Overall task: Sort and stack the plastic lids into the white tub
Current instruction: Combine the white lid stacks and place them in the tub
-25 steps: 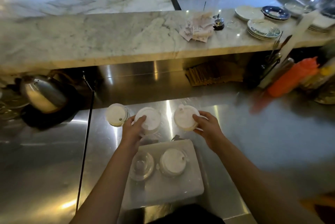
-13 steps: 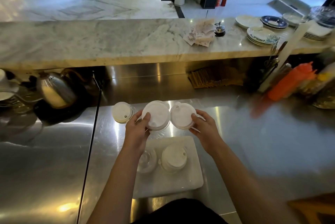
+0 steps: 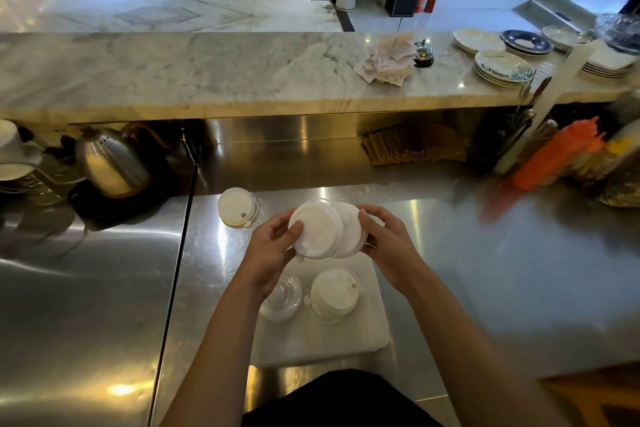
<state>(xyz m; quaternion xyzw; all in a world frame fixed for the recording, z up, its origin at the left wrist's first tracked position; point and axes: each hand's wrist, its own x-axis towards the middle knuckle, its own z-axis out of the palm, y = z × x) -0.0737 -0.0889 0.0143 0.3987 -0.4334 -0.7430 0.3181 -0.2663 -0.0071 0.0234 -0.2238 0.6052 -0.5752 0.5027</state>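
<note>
My left hand (image 3: 268, 250) grips a white round lid (image 3: 315, 227) lifted above the steel counter. My right hand (image 3: 389, 241) holds a second white lid (image 3: 353, 229), whose left part is tucked behind the first. Below them sits the white tub (image 3: 346, 340), a shallow rectangular tray. In it stand a stack of white lids (image 3: 334, 295) on the right and clear dome lids (image 3: 282, 295) on the left, partly hidden by my left wrist. Another stack of white lids (image 3: 237, 207) stands on the counter to the left of my hands.
A steel kettle (image 3: 112, 163) on a black base stands at the left. An orange squeeze bottle (image 3: 557, 155) and utensils crowd the right. Plates (image 3: 504, 68) and paper slips (image 3: 389, 59) lie on the marble ledge behind. A seam (image 3: 176, 274) splits the counter.
Both hands lifted their lids off the counter and brought them together, so the two lids now overlap above the tub. The camera tilted down slightly.
</note>
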